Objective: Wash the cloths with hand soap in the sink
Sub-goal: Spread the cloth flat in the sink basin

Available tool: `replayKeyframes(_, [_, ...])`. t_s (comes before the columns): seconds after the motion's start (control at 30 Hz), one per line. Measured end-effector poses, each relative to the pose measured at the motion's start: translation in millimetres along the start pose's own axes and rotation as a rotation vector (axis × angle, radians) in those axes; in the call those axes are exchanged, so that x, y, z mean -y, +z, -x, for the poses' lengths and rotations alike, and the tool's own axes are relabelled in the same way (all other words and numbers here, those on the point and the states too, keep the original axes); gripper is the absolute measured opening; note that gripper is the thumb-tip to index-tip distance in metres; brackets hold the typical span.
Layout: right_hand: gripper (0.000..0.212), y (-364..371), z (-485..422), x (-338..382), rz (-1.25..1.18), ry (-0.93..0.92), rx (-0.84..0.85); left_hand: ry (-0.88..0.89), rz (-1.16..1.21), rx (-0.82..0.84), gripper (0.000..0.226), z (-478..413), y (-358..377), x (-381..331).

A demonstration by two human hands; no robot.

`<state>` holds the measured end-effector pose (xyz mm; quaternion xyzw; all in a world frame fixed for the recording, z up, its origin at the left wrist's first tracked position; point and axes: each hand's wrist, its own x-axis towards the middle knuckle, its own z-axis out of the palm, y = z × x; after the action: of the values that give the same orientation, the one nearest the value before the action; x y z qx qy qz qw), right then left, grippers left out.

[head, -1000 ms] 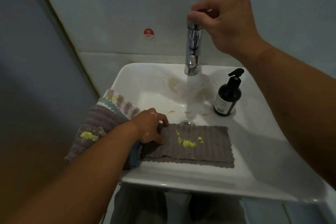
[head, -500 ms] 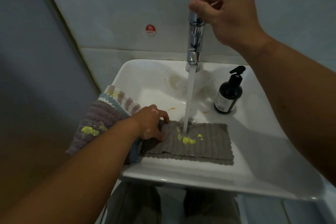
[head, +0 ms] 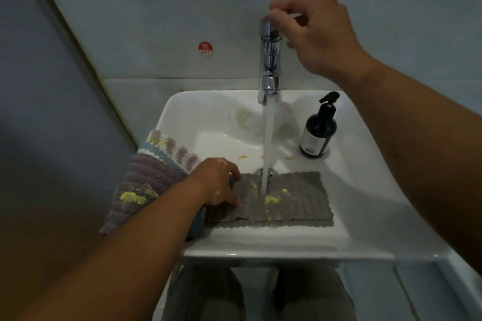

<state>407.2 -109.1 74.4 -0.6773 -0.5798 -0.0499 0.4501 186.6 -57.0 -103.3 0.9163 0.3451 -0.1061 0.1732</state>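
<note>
Water (head: 267, 143) hits the grey cloth (head: 287, 198) pinned by left hand (head: 219, 182); right hand (head: 317, 34) seemingly pinches the tap handle (head: 266, 27).

Both my forearms are bare, no sleeves, watch or rings on my left hand (head: 217, 182) or right hand (head: 317, 34). At six o'clock, my grey-green trousers (head: 208, 292) show.

The sink (head: 352, 216) is open on its right part, in front of the soap bottle (head: 318, 133). The tap (head: 270, 65) and its water stream (head: 267, 146) block the middle. The grey cloth (head: 294, 198) covers the near bottom, and the striped cloth (head: 154, 172) covers the left rim.
</note>
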Motion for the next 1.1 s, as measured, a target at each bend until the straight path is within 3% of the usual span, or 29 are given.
replayKeyframes(0.27, [0.024,-6.1,-1.1,1.6,-0.024,0.038,0.041,0.023,-0.011,0.032,0.074,1.7,4.7,-9.5])
replayKeyframes(1.1, [0.034,-4.6,5.1,-4.8,-0.072,0.029,0.06,0.006,0.053,0.032,0.073,3.0,4.7,-4.8])
